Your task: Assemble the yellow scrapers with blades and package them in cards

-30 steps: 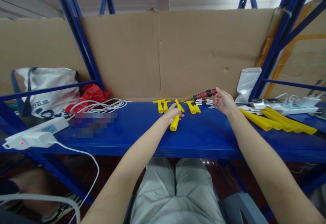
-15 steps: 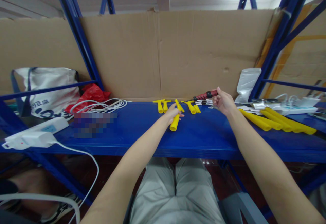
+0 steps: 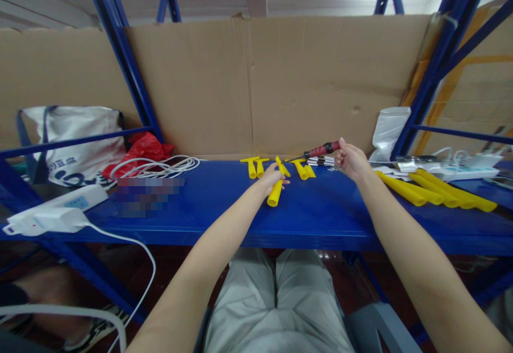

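My left hand [image 3: 273, 181] is closed around a yellow plastic tube with a crosspiece [image 3: 274, 197], its open round end tilted toward me over the table. My right hand [image 3: 350, 159] pinches the end of a screwdriver [image 3: 321, 150] with a red and black handle. Its thin shaft points left toward the top of the held tube; I cannot tell whether the tip touches it. Behind my left hand lie two yellow T-shaped pieces [image 3: 251, 168]. Another yellow T-shaped piece [image 3: 300, 170] and a small yellow piece [image 3: 310, 171] lie just right of it.
Several long yellow tubes [image 3: 404, 190] lie at the right of the blue table [image 3: 224, 203]. A white pouch [image 3: 388, 133] leans by the rack post. On the left are a coiled white cable [image 3: 176, 166], a red bag [image 3: 140, 152], a power strip [image 3: 60, 208] and a cloth bag [image 3: 84, 144].
The screwdriver's handle end and my right hand have shifted very slightly left. My left hand and the yellow tube stay in place.
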`<state>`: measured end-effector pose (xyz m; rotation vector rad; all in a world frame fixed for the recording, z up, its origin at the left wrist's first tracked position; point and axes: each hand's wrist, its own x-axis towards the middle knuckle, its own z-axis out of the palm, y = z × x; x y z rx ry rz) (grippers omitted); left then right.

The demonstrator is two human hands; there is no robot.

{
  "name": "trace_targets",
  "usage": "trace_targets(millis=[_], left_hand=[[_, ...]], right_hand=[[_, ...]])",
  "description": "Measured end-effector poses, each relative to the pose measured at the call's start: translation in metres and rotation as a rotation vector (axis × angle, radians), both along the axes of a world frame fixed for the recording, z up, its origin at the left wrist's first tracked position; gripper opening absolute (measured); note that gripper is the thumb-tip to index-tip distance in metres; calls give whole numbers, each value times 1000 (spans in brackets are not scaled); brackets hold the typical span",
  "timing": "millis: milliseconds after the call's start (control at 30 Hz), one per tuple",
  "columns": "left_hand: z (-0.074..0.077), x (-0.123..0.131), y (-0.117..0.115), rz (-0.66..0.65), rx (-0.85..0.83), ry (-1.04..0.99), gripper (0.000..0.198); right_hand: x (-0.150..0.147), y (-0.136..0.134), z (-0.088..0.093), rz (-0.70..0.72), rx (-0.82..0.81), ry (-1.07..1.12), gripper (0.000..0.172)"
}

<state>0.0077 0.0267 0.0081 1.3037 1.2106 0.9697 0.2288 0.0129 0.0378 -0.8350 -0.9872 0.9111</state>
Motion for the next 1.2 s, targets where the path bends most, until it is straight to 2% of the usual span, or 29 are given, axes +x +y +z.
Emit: trace_targets(millis=[767, 900, 1033, 1200], left_hand=[[2, 0, -3, 5, -2, 2, 69], [1, 0, -1, -1, 0, 0, 70], [0, 1, -1, -13, -2, -1, 71], [0, 1, -1, -13, 17, -25, 74]], right_hand=[[-1, -3, 1, -71, -126, -83, 36], [-3, -5, 2, -88, -138, -55, 28], [-6, -4, 3, -153, -116, 6, 17], [-5, -3, 4, -236, -103, 43, 11]])
